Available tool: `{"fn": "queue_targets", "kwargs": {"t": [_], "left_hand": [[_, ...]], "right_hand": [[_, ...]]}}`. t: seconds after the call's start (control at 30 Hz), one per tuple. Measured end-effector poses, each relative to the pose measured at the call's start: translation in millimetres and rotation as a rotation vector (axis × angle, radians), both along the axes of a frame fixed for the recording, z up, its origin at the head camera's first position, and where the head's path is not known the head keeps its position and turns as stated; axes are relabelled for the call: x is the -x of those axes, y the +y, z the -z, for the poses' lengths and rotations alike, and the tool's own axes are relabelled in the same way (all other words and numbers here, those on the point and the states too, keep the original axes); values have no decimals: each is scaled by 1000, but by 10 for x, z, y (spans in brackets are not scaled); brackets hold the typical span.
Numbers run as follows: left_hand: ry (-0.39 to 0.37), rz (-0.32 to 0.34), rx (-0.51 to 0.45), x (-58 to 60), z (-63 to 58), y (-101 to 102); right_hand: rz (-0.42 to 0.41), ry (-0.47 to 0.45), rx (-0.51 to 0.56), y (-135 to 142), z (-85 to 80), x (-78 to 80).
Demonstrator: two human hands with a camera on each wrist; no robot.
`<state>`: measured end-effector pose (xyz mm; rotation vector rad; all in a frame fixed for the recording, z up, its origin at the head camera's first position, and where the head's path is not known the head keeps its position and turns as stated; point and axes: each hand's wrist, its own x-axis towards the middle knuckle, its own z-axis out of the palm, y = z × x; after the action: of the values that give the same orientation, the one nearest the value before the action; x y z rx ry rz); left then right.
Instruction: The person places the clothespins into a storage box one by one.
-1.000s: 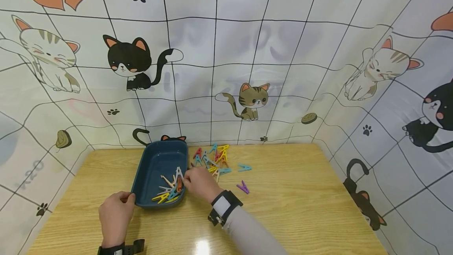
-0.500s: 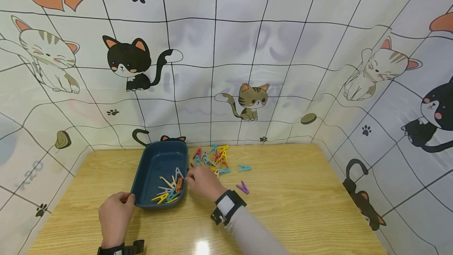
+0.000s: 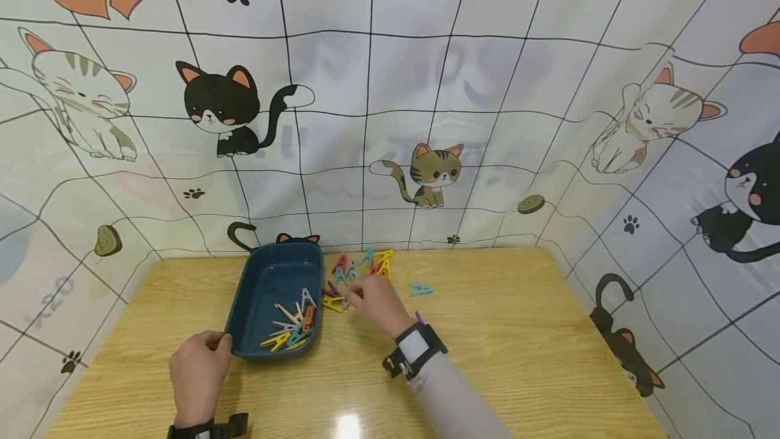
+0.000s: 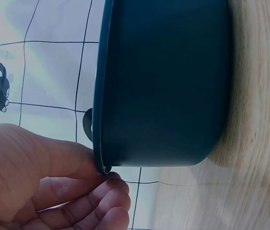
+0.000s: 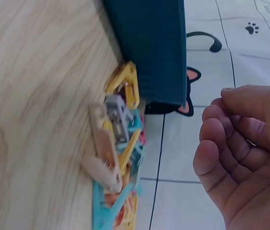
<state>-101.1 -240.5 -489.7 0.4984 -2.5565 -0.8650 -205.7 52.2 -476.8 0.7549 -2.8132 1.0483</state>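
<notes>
My left hand (image 3: pixel 200 374) pinches the near-left rim of a dark blue bin (image 3: pixel 271 283) between thumb and fingers; the left wrist view shows the bin's wall (image 4: pixel 168 81) close up. Several clothespins lie in the near end of the bin, among them an orange clothespin (image 3: pixel 308 318) and a yellow clothespin (image 3: pixel 277 341). To the right of the bin my right hand (image 3: pixel 380 307) hovers by a pile of mixed clothespins, its fingers loosely curled and nothing between them. Below it in the right wrist view lie a beige clothespin (image 5: pixel 105 143) and a yellow clothespin (image 5: pixel 131 86) against the bin.
A light blue clothespin (image 3: pixel 420 288) lies apart, right of the pile. A purple clothespin (image 3: pixel 419 317) is mostly hidden behind the right wrist. The wooden table (image 3: pixel 518 358) meets a cat-print cloth (image 3: pixel 341 141) at its back and sides.
My right hand has moved from beside the bin's right wall rightward over the pile. A yellow clothespin now shows next to the bin where the hand was. The left hand stays put.
</notes>
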Motion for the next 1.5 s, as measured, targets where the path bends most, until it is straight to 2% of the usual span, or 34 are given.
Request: {"fn": "queue_targets", "kwargs": {"t": [0.2, 0.43, 0.6, 0.77, 1.23, 1.5], "left_hand": [[0, 6, 3, -3, 11, -8], [-3, 7, 1, 3, 15, -13], [4, 13, 2, -3, 12, -13], [12, 18, 4, -6, 7, -12], [22, 14, 3, -9, 11, -6], [20, 15, 0, -7, 16, -10]], "right_hand": [[15, 23, 14, 118, 50, 19], [75, 54, 26, 188, 147, 45], [110, 11, 36, 244, 230, 53], [132, 25, 8, 288, 346, 74], [222, -109, -89, 300, 458, 33], [242, -113, -141, 277, 473, 1]]}}
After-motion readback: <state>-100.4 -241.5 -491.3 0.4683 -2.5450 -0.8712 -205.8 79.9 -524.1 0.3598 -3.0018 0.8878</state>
